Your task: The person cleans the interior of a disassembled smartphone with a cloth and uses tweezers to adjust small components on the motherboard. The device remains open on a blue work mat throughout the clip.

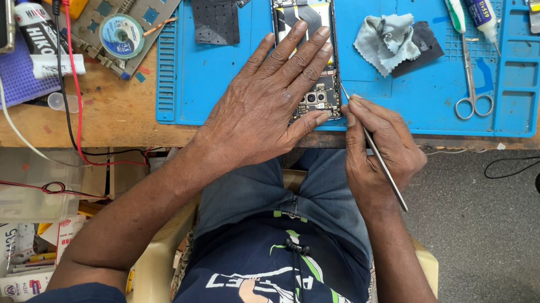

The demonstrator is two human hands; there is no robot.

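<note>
An opened phone [309, 16] with its back cover off lies lengthwise on the blue work mat [411, 95] at the near edge of the tabletop [116, 111], mostly under the left hand [265, 103], which lies flat on it with fingers stretched out and slightly spread, pressing it down. The right hand [379, 148], just beside the phone's lower right corner, is closed in a pinch around a thin metal tool [384, 169], whose tip meets the phone's edge near the camera end. A grey cloth [385, 41] and scissors [472, 90] lie on the mat to the right.
</note>
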